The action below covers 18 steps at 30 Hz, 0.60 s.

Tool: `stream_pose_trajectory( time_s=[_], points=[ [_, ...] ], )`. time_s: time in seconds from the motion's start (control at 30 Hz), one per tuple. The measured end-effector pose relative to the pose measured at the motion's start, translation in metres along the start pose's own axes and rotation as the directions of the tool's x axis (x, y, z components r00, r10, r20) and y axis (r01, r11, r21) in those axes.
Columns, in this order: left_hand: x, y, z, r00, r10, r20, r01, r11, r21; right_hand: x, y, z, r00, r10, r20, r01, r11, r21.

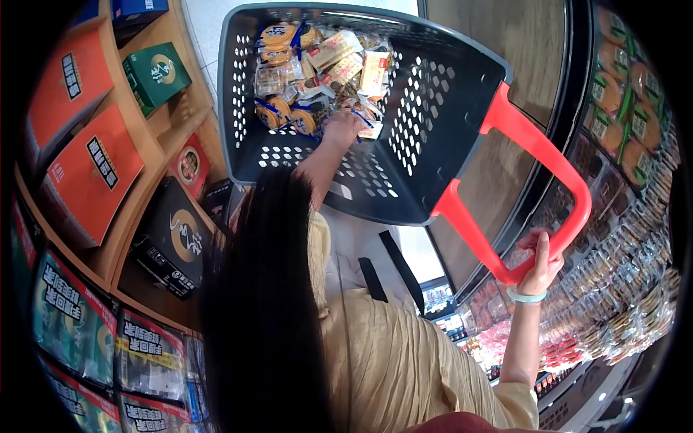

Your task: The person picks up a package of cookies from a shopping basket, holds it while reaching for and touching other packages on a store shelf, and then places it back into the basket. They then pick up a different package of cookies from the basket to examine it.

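Observation:
A dark grey shopping basket (462, 76) with perforated walls fills the upper middle of the view. Wrapped snack packets (339, 47) lie heaped at its bottom, among them clear bags of round biscuits (278, 35) with blue ties. My left hand (343, 128) reaches down inside, its fingers curled on a snack packet at the edge of the heap; the fingertips are partly hidden. My right hand (538, 267) is wrapped around the basket's red handle (570, 177). A pale green bangle (525, 296) circles that wrist.
Wooden shelves (141, 133) at left carry orange boxes (94, 173), a green box (157, 76) and a black box (173, 238). Green packs (76, 314) stand at lower left. Many clear-wrapped goods (599, 317) line the right side. Dark hair hides part of the lower middle.

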<state>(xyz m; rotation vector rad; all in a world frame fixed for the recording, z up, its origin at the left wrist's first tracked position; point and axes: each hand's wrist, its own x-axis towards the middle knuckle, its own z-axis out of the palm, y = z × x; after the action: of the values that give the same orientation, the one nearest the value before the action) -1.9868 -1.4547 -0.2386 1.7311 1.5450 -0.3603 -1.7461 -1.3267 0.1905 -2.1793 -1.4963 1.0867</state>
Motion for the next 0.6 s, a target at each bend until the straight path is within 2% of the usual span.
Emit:
stream_pose_trajectory(
  time_s=[0.1,0.17,0.2,0.27,0.3,0.37,0.4,0.47,0.5,0.53,0.57,0.6],
  points=[
    [-0.008,-0.003,-0.012,0.999,-0.033,-0.027,0.034,0.997,0.066,0.0,-0.001,0.001,1.0,0.009,-0.013,-0.009,1.0,0.0],
    [-0.008,-0.012,-0.027,0.994,-0.005,0.105,0.014,0.997,-0.078,0.0,0.001,0.0,1.0,0.004,-0.004,-0.004,1.0,-0.002],
    [-0.01,-0.018,-0.034,0.995,-0.005,0.103,0.013,0.997,-0.076,0.0,0.001,-0.001,1.0,-0.001,0.007,0.001,1.0,-0.006],
    [-0.018,-0.032,-0.049,0.995,0.045,0.09,-0.023,0.971,-0.236,0.001,0.002,-0.001,1.0,-0.01,0.007,0.009,1.0,0.021],
    [-0.025,-0.037,-0.058,0.995,0.046,0.085,-0.025,0.972,-0.232,0.001,0.002,-0.001,1.0,-0.001,0.012,0.001,1.0,0.025],
    [-0.043,-0.046,-0.075,1.0,-0.03,-0.003,0.025,0.881,-0.472,0.001,0.001,0.0,1.0,-0.01,-0.004,0.01,0.998,0.058],
    [-0.05,-0.051,-0.082,1.0,-0.026,-0.006,0.02,0.885,-0.465,0.001,0.001,0.0,1.0,-0.015,-0.002,0.015,0.997,0.07],
    [-0.064,-0.061,-0.098,0.968,-0.243,0.06,0.22,0.717,-0.662,0.002,0.004,-0.001,1.0,-0.021,0.009,0.02,0.994,0.103],
    [-0.073,-0.065,-0.103,0.97,-0.239,0.052,0.214,0.724,-0.656,0.003,0.004,-0.002,1.0,-0.026,0.017,0.025,0.995,0.093],
    [-0.085,-0.068,-0.108,0.967,-0.212,0.144,0.221,0.409,-0.886,0.002,0.001,-0.002,1.0,-0.022,-0.001,0.022,0.999,0.048],
    [-0.1,-0.069,-0.118,0.965,-0.149,0.216,0.223,0.03,-0.974,0.002,0.002,-0.003,1.0,-0.021,0.002,0.021,0.999,0.045],
    [-0.115,-0.066,-0.127,0.964,-0.061,0.259,0.222,-0.353,-0.909,0.003,0.004,-0.004,1.0,-0.02,0.005,0.02,0.999,0.041]
  ],
)
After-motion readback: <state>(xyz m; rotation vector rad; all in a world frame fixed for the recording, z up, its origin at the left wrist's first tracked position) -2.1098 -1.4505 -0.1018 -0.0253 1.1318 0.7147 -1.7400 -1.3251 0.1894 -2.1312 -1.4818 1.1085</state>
